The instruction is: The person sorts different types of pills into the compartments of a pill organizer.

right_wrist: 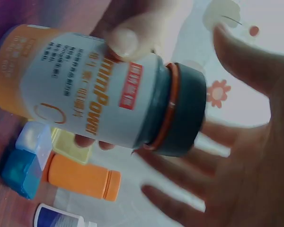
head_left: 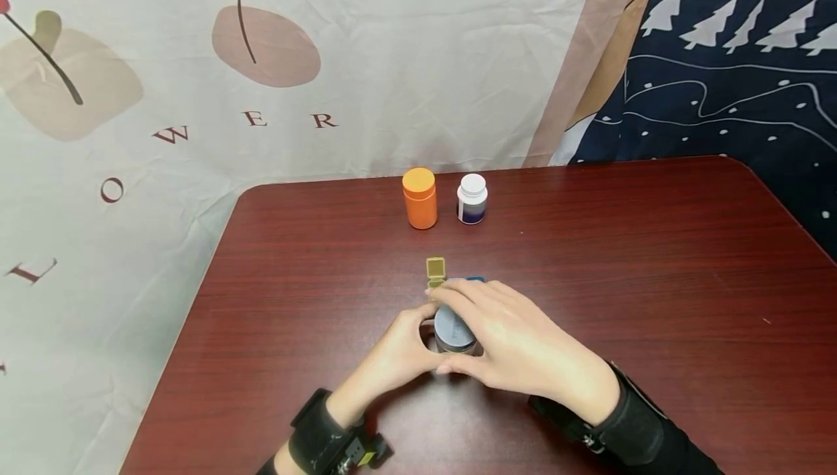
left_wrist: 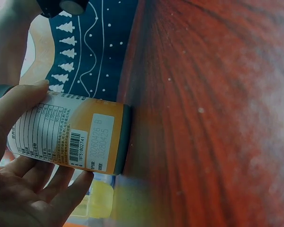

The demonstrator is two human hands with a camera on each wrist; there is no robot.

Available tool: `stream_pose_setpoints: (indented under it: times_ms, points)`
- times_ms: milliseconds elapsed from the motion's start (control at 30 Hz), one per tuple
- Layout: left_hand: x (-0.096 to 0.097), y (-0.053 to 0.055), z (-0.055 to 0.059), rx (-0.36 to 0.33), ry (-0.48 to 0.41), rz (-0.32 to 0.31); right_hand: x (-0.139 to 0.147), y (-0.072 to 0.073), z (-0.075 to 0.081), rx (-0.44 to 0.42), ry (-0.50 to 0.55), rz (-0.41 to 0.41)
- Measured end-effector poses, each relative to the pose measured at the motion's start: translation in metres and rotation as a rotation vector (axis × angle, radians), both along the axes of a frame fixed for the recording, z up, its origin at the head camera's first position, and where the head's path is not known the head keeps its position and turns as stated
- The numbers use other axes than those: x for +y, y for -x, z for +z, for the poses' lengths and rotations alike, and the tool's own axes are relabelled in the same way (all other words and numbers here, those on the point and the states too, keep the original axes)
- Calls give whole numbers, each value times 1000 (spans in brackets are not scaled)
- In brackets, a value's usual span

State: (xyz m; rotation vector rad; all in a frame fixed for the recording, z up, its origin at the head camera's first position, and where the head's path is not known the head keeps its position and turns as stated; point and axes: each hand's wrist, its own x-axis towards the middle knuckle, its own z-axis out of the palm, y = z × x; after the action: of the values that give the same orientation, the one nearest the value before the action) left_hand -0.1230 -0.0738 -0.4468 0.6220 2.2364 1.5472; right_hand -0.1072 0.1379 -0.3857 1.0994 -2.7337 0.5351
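Note:
A supplement bottle (right_wrist: 99, 94) with an orange and white label and a dark grey cap (right_wrist: 184, 111) stands upright on the table. My left hand (head_left: 402, 348) grips the bottle's body, its thumb on one side and fingers on the other; the left wrist view shows the printed label and barcode (left_wrist: 77, 148). Around the cap my right hand (head_left: 510, 330) is spread, with thumb and fingers apart. In the right wrist view the thumb is clear of the cap, and whether a fingertip touches it cannot be told. Just beyond lies a pill box with a raised yellow lid (head_left: 435, 268), partly hidden by my right hand.
Farther back on the reddish-brown table (head_left: 294, 257) stand an orange bottle (head_left: 420, 199) and a white bottle (head_left: 471, 199) with a dark blue label. The pill box's blue compartment (right_wrist: 22, 172) shows in the right wrist view. A printed cloth (head_left: 405, 61) hangs behind the table.

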Motion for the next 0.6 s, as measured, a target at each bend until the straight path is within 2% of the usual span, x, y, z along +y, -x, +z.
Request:
stream_pose_setpoints:
  times_ms: [133,200,333,600]
  points:
    - [0,2,-4,-3,7,-4,-7,0,-8,166,-43,-132]
    - [1,2,-4,-9,0,-10,-9,-1,-9,201,-59,-164]
    - [2,1,-3,-32,-3,-6,-7,-3,-6,159,-78,-158]
    - [1,1,-4,-23,-6,-2,-4,-5,2,94,-47,-68]
